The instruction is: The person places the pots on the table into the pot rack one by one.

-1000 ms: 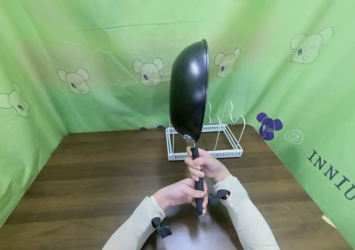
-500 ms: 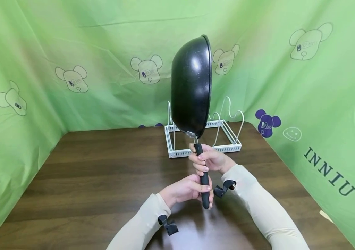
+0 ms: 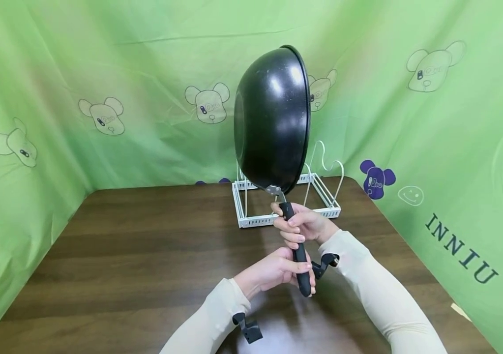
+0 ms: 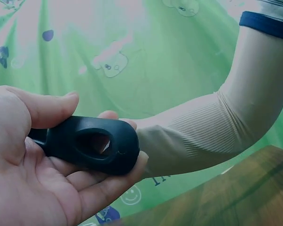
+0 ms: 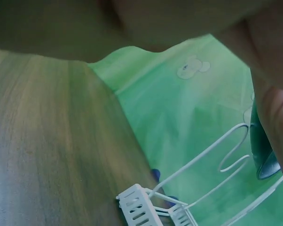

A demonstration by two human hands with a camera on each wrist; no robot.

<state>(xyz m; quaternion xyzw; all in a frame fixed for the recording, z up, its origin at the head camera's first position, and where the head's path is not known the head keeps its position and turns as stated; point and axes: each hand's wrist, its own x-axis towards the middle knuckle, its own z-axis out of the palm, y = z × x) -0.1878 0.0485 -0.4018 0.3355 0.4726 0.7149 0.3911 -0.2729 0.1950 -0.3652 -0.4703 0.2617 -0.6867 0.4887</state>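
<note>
A black wok (image 3: 269, 118) is held up on edge above the table, its rounded outside facing left and toward me, its opening turned right and away. My right hand (image 3: 302, 223) grips the upper part of its black handle, just below the metal bracket. Lower down, my left hand (image 3: 280, 270) holds the handle near its end, thumb on top. The left wrist view shows the handle's end (image 4: 99, 143) with its hanging hole, lying across the fingers. In the right wrist view the right hand (image 5: 179, 23) blurs over the top, and only a sliver of the wok shows.
Behind the wok, a white wire rack (image 3: 257, 221) with curved dividers stands on the brown wooden table (image 3: 145, 255); the wok hides part of it. Green printed curtains (image 3: 145, 64) enclose the table's back and sides. A small pale strip (image 3: 460, 311) lies at the right edge.
The wok has turned so more of its rounded outside shows, and its handle now slants more, the lower end farther right. Both hands have shifted right with it, keeping their grip.
</note>
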